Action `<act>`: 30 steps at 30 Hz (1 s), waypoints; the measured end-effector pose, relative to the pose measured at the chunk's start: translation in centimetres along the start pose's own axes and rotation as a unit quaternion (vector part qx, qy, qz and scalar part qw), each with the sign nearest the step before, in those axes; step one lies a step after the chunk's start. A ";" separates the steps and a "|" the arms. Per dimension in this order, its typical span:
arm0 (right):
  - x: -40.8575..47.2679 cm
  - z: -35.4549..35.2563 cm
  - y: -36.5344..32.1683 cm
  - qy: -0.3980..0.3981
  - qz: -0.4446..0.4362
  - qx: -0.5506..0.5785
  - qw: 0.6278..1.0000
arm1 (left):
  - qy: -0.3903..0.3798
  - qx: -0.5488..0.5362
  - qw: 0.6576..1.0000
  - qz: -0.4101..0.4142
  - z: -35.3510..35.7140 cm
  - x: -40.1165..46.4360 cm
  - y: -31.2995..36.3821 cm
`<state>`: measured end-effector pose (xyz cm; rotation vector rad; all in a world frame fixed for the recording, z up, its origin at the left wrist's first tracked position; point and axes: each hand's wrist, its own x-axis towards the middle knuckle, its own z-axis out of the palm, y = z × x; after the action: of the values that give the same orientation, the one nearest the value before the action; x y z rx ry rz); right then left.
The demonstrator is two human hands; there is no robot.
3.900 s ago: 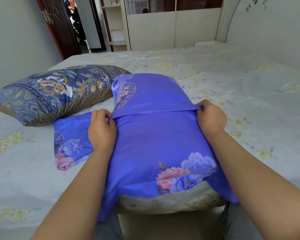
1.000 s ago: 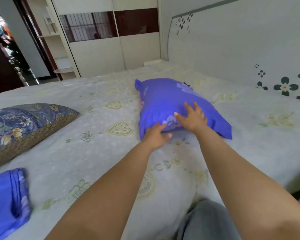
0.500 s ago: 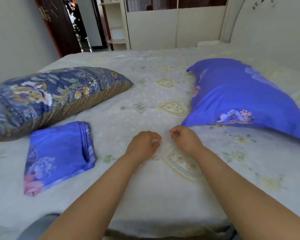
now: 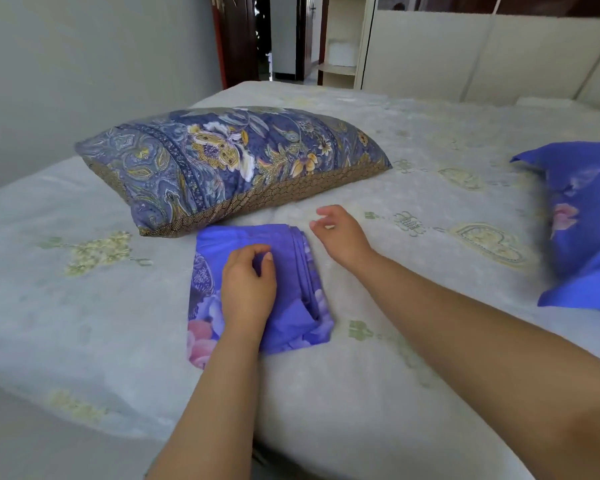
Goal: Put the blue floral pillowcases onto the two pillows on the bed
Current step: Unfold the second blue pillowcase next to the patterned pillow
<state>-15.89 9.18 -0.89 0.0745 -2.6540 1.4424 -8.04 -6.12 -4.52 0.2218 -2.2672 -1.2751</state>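
A folded blue floral pillowcase (image 4: 293, 317) lies on the bed sheet (image 4: 84, 306), just in front of a bare pillow (image 4: 229, 161) with a dark blue and yellow flower print. My left hand (image 4: 248, 289) rests on top of the folded pillowcase, its fingers and thumb curled into the fabric. Beside the pillowcase's right edge my right hand (image 4: 340, 233) hovers low over the sheet, loosely curled and holding nothing. A second pillow (image 4: 582, 216), inside a blue floral case, lies at the far right, partly cut off by the frame.
The bed's near edge (image 4: 66, 420) runs along the lower left. A grey wall stands to the left. Beyond the bed are a dark doorway (image 4: 284, 36), a small shelf unit (image 4: 340, 57) and a cream wardrobe (image 4: 465, 57).
I set the covered pillow down at the right, then turned left. Both hands have moved from the bare sheet to the folded pillowcase; my left hand now lies on it.
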 end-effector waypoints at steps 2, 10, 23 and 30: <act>3.1 1.4 -1.8 0.036 -0.025 -0.051 0.998 | 0.011 -0.041 0.999 -0.030 -0.4 0.9 -0.7; 12.4 5.9 -7.2 0.002 -0.159 -0.464 0.872 | 0.065 -0.387 0.882 -0.260 -0.9 2.3 -0.3; 6.8 5.8 -7.9 0.040 -0.340 -0.352 0.871 | 0.166 -0.590 0.759 -0.220 -5.4 3.8 -0.8; -1.2 -1.7 -12.4 0.116 -0.504 -0.261 0.816 | 0.133 -0.605 0.759 -0.199 -5.8 1.9 1.7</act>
<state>-13.36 3.84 10.24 0.9899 -2.0769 0.3366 -6.47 -10.28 0.03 0.3589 -0.8093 -2.4472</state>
